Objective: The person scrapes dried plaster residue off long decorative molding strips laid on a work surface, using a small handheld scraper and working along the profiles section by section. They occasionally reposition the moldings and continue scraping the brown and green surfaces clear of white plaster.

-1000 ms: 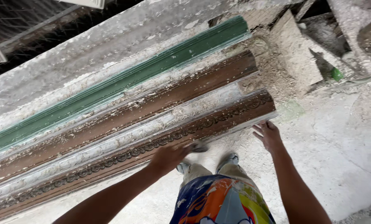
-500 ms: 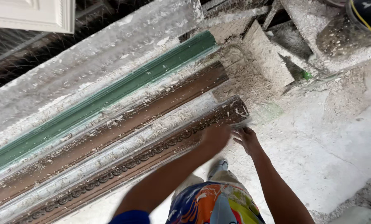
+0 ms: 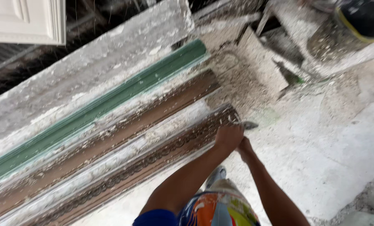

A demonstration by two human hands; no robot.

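Head view, left hand (image 3: 229,137) clenched on brown mould (image 3: 153,157) end, right hand (image 3: 244,147) half hidden, grip unclear.

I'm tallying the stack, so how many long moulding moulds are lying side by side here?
3, maybe more under the plaster crust: a green mould farthest away, a plain brown mould in the middle, and an ornate brown mould nearest, with the left hand and right hand at its end.
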